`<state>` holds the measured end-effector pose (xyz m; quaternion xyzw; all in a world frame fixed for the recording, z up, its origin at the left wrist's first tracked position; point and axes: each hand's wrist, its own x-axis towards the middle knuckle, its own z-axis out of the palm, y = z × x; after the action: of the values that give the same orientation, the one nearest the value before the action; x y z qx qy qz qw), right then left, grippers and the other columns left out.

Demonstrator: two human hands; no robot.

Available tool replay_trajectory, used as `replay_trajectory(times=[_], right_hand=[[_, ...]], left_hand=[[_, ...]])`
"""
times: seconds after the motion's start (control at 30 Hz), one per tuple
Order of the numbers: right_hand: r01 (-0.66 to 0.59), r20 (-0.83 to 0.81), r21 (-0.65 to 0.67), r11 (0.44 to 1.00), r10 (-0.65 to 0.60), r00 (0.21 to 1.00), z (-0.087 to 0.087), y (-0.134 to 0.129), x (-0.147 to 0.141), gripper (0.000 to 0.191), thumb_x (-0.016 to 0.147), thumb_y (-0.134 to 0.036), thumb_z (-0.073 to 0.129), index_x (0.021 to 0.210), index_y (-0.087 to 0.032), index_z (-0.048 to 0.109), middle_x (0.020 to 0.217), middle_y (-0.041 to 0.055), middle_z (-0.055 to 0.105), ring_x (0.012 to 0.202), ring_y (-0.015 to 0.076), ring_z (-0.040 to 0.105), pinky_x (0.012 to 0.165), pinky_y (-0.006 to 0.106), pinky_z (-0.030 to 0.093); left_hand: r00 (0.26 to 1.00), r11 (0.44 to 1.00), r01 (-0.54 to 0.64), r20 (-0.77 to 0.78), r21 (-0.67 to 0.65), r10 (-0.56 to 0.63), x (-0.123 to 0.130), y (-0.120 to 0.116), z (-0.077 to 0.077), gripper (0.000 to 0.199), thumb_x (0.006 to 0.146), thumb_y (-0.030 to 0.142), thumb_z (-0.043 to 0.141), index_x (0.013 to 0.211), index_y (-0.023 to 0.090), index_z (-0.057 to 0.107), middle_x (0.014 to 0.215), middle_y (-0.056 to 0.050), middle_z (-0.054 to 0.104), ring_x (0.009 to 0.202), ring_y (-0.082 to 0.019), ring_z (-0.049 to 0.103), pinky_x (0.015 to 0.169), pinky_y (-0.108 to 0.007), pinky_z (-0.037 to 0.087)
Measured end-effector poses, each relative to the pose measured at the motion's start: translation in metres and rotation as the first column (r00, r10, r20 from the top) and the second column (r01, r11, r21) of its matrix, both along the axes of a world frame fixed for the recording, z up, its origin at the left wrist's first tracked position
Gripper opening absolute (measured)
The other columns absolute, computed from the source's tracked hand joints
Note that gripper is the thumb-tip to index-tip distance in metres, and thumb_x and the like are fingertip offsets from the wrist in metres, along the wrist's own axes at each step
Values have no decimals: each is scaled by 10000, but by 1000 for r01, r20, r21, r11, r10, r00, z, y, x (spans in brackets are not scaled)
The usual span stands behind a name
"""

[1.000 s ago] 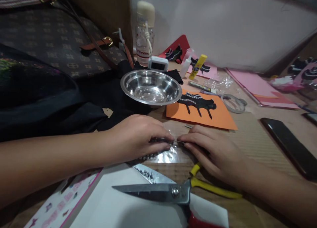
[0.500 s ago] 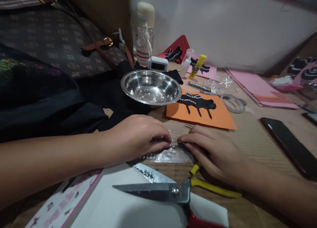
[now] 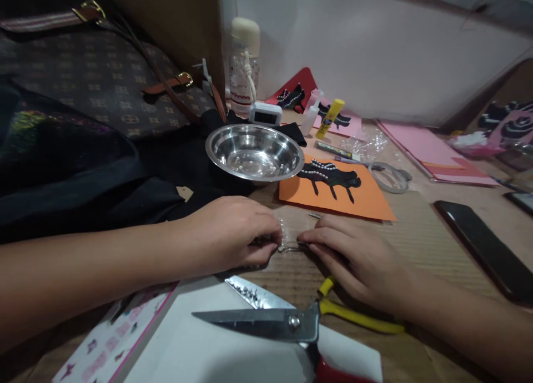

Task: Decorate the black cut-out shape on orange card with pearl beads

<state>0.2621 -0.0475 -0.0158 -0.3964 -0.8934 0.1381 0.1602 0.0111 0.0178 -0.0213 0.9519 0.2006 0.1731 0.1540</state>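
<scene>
While curling left hand (image 3: 237, 233) over beaded plastic (image 3: 282, 227), cannot tell whether gripping; pinching tweezers (image 3: 293, 248) in right hand (image 3: 353, 252) near left fingertips (image 3: 275, 240), likely needing steadiness.

Tweezers (image 3: 293, 248): slim, silvery; I see them pointing to nine o'clock.
Beads (image 3: 282, 227): small, shiny, at the tweezers' eleven o'clock.

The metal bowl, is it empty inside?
No, several small shiny beads lie at the bottom of the metal bowl.
</scene>
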Motion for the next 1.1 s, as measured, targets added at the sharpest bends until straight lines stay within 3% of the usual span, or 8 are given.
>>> replay_trajectory(times=[0.2, 0.47, 0.83, 1.0, 1.1], right_hand=[[7, -27, -25, 1000, -8, 1000, 1, -1, 0, 190, 1023, -163, 435, 1134, -190, 587, 938, 51, 587, 814, 170, 565, 715, 301, 456], [2, -17, -26, 1000, -3, 1000, 1, -1, -1, 198, 1023, -160, 429, 1142, -186, 585, 934, 51, 583, 814, 173, 564, 714, 308, 456], [11, -13, -36, 999, -11, 1000, -1, 0, 0, 200, 1034, -181, 421, 1142, -187, 589, 935, 43, 580, 802, 168, 561, 702, 296, 439], [31, -6, -35, 999, -31, 999, 1, -1, 0, 205, 1034, -203, 419, 1133, -197, 599, 937, 49, 593, 815, 184, 579, 716, 308, 454], [60, 23, -45, 997, -59, 998, 2, -3, -1, 214, 1033, -212, 412, 1123, -217, 606, 926, 46, 598, 784, 186, 588, 694, 309, 467]], left_hand=[[999, 999, -39, -29, 11, 40, -2, -3, 9, 86, 876, 275, 668, 933, 219, 702, 822, 23, 697, 739, -148, 644, 671, -254, 421], [999, 994, -46, -19, 98, 49, 4, -5, 3, 50, 882, 248, 677, 871, 212, 709, 792, 22, 710, 728, -147, 647, 675, -258, 416], [996, 997, -57, -78, -50, 53, -1, -8, 13, 79, 890, 248, 603, 862, 201, 661, 803, 17, 667, 727, -149, 610, 664, -263, 404], [991, 985, -122, 72, 125, 113, -11, -3, 41, 112, 936, 265, 575, 904, 197, 658, 823, 14, 683, 735, -144, 615, 681, -255, 407], [954, 908, -286, 182, 305, 239, -20, 14, 53, 125, 943, 296, 602, 911, 200, 675, 841, 11, 705, 760, -151, 629, 686, -254, 408]])
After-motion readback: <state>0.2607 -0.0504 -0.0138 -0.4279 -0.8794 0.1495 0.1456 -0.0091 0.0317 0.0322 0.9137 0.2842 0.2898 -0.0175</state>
